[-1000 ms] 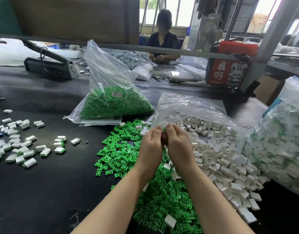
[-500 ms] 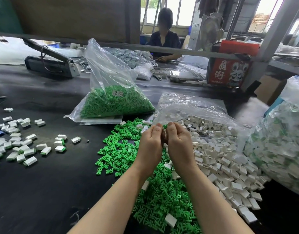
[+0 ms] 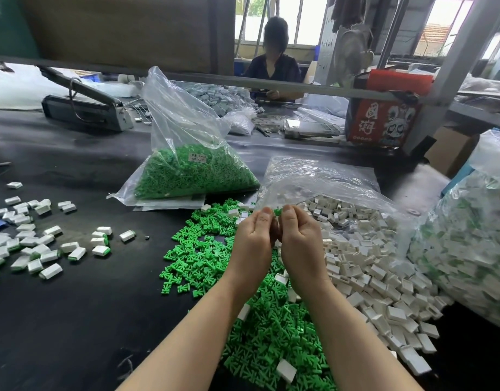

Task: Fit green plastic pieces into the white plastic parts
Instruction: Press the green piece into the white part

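Observation:
My left hand [image 3: 253,249] and my right hand [image 3: 301,249] are held close together above the table, backs toward me, fingers curled. A small green piece [image 3: 277,212] shows between their fingertips, pinched there; whether a white part is also held is hidden behind the fingers. Below the hands lies a loose heap of green plastic pieces [image 3: 215,258]. To the right, white plastic parts [image 3: 364,263] spill out of a clear bag. At the left, several white parts with green pieces fitted [image 3: 45,246] lie scattered on the black table.
A clear bag of green pieces [image 3: 192,176] stands behind the heap. A big bag of fitted parts [image 3: 469,258] fills the right edge. A grey sealing machine [image 3: 85,108] sits back left, a red box [image 3: 384,119] back right. Another person [image 3: 274,66] works across the table.
The hands stay together in much the same place; the fingertips have shifted a little, and the green piece now shows between them.

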Tool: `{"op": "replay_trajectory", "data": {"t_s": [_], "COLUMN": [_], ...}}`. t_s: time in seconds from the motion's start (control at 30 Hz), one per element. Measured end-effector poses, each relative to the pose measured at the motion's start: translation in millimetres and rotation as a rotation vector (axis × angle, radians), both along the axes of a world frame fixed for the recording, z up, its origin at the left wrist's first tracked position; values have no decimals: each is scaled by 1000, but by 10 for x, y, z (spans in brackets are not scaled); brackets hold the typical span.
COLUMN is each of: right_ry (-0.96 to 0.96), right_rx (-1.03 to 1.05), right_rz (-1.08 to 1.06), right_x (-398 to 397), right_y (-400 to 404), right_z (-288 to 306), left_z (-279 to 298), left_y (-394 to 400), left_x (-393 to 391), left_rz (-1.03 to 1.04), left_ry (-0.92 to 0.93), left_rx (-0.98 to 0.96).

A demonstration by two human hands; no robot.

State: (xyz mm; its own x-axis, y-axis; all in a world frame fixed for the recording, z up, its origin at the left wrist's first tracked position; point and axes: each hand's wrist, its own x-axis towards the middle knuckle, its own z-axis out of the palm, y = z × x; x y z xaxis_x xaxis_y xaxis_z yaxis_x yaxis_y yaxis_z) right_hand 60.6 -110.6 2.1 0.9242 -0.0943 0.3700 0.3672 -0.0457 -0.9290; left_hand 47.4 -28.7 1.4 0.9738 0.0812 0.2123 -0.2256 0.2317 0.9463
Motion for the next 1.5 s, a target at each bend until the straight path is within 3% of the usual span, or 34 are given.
{"op": "replay_trajectory", "data": {"t_s": [0.27, 0.47, 0.6, 1.07, 1.5], "right_ry": [-31, 67, 52, -138, 19], "right_rx": [-32, 149, 151, -234, -302], "right_rz": [22, 61, 60, -95, 98], "right_x": [10, -23, -23, -22, 56], "right_y": [-21, 11, 14, -28, -125], "right_z": [16, 73, 100, 67, -61], "left_z": [-34, -22, -39, -37, -122], "left_y": [22, 48, 55, 49, 107], "left_x": [16, 13, 21, 10, 24], "left_rz": [-29, -118, -154, -68, 25], "left_ry": [11, 64, 47, -37, -112], "left_rx": [-31, -150, -165, -32, 237]}}
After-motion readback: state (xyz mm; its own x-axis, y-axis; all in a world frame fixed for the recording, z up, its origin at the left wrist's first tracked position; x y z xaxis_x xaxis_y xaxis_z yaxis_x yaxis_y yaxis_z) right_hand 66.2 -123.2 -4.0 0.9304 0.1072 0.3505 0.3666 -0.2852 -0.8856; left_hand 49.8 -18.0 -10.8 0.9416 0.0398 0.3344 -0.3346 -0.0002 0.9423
